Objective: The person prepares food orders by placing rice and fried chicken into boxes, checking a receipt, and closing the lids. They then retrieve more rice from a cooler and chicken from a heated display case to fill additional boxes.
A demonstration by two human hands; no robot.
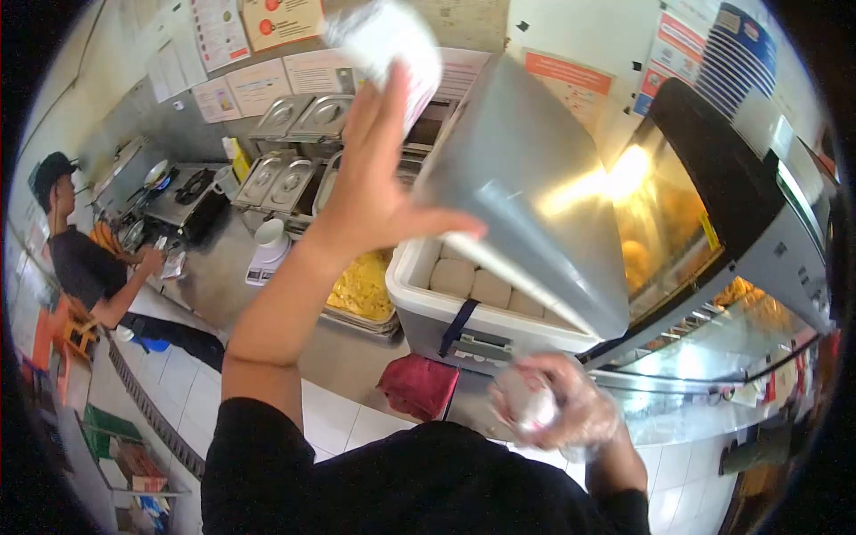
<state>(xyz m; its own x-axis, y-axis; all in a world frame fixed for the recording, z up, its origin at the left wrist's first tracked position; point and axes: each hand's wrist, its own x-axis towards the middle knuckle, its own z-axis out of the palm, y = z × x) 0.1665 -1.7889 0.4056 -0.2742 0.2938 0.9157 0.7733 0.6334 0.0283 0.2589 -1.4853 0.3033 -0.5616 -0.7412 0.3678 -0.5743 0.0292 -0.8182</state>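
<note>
My left hand (370, 169) is raised with its thumb out toward the tilted grey lid (535, 178); its fingers hold a blurred white paper packet (397, 40) with pink print. The lid slants over a white and grey cooler box (419, 308), in which several pale round bundles (453, 277) lie. In front of the box, my right hand (580, 406), in a clear plastic glove, grips a white wrapped bundle (526, 399) with red print. A dark strap (459, 327) hangs over the box's front rim.
A tray of yellow food (361, 287) and lidded steel containers (290, 183) are left of the box. A white scale (267, 259) carries a cup. A red cloth (419, 386) lies below; a lit display cabinet (664, 214) stands right. A person (85, 259) works by the stove far left.
</note>
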